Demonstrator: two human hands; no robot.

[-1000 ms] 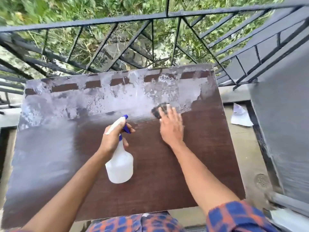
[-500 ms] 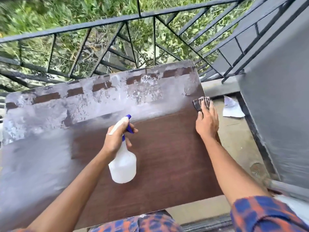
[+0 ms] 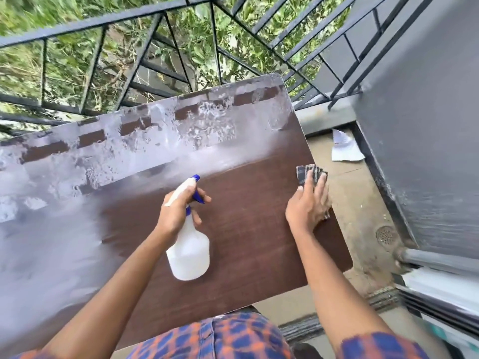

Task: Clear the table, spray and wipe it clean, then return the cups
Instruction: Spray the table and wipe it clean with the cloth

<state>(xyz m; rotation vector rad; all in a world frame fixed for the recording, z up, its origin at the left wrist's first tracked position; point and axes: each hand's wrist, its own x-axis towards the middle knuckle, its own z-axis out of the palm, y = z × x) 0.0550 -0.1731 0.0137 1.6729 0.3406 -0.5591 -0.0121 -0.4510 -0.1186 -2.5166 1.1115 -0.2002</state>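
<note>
Both bare forearms reach up from the lower edge of the frame. The left hand (image 3: 178, 213), at centre, grips the spray bottle (image 3: 190, 255) by its neck (forefinger at the trigger). The right hand (image 3: 307, 207), centre right, presses flat, fingers straight, on the cloth (image 3: 308, 173).

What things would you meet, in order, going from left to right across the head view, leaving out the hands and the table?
spray bottle → cloth → paper scrap → floor drain → grey wall
</note>
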